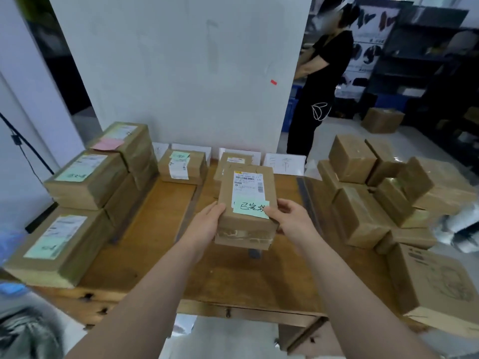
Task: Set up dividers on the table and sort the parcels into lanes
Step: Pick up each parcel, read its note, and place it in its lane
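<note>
Brown parcel (246, 203) between left hand (207, 224), right hand (293, 221)

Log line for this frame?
step: sorting | left hand: grips parcel | right hand: grips parcel | parcel: green note on top, over table

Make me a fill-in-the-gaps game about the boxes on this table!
1. The left hand and right hand hold a parcel whose sticky note is ___.
2. The slip on the back-left parcel is ___.
3. The table is made of ___.
4. The person standing at the back wears ___ clothes.

Missing words: green, pink, wood, black.
</note>
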Demonstrator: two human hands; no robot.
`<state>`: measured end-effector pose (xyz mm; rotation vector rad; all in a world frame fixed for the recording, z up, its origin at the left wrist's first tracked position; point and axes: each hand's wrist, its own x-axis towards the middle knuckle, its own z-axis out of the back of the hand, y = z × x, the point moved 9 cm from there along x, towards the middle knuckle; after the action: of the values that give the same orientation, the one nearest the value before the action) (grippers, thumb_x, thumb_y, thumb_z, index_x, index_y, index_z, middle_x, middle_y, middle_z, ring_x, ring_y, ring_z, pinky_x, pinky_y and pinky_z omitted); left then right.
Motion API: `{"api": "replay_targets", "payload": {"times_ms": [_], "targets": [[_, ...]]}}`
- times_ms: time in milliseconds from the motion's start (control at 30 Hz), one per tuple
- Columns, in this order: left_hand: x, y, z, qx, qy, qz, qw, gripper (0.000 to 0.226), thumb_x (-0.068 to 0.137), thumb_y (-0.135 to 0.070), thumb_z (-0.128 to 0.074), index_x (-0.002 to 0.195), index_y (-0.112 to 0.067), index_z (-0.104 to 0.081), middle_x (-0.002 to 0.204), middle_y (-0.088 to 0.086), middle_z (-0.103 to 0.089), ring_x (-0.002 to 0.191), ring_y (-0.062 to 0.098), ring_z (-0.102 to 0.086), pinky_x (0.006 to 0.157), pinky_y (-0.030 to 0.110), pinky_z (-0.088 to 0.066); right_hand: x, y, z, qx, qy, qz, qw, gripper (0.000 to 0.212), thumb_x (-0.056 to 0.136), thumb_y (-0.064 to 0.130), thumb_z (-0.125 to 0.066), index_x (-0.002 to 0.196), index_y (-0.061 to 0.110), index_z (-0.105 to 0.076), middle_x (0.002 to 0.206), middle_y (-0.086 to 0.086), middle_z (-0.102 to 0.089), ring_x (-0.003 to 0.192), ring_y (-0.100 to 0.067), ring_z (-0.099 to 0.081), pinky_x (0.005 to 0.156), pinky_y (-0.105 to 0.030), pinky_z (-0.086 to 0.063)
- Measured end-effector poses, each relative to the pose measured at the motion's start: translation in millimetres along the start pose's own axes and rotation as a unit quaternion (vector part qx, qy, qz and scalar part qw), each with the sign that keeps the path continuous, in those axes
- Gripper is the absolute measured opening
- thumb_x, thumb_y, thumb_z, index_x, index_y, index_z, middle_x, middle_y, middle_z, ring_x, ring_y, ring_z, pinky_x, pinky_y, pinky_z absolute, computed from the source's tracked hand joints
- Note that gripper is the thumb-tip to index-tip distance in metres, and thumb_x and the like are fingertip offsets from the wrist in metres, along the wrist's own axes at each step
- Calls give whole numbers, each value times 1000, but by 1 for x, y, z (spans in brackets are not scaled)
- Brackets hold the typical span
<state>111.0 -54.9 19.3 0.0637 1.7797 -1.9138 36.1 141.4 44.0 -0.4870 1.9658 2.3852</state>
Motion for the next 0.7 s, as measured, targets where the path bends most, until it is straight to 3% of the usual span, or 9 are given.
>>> {"api": "replay_targets", "payload": {"times_ms": [67,200,367,433,567,700], "targets": [[17,3,14,14,25,0,1000,42,101,-44,-41,140,-30,-50,121,-4,-65,104,14,-63,97,41,-50,10,-6,-19,-8,-17,-12,1000,43,89,19,-69,129,14,-54,115,2,-67,96,-13,-67,67,-25,-56],[50,14,35,40,53,7,998,43,102,-34,-45,145,-29,-44,122,-5,-63,105,15,-62,91,39,-55,28,-20,-49,-21,-40,-33,998,41,90,14,-66,130,13,-55,118,-1,-67,99,-15,-66,85,-34,-57],[78,29,44,55,73,23,996,46,104,-28,-44,149,-28,-37,129,-5,-57,94,4,-58,65,22,-51,47,-42,-72,-38,-59,-65,995,47,91,15,-65,137,14,-50,126,-3,-64,103,-17,-64,87,-38,-57],[91,41,43,62,78,43,994,48,103,-28,-44,150,-28,-33,136,-4,-54,100,9,-58,68,24,-52,55,-53,-77,-49,-63,-80,994,49,92,16,-64,139,16,-49,126,-3,-63,103,-16,-63,84,-36,-58],[115,59,41,81,67,66,992,51,102,-27,-47,151,-29,-32,141,-2,-52,119,21,-55,95,42,-53,72,-70,-84,-61,-58,-96,992,45,93,14,-62,136,16,-52,127,-3,-64,104,-16,-63,87,-37,-57],[133,71,38,96,53,82,991,55,101,-27,-49,152,-28,-30,143,0,-49,124,24,-52,101,48,-49,90,-81,-88,-82,-44,-103,990,48,94,12,-60,140,15,-47,128,-4,-63,105,-15,-61,84,-30,-57]]}}
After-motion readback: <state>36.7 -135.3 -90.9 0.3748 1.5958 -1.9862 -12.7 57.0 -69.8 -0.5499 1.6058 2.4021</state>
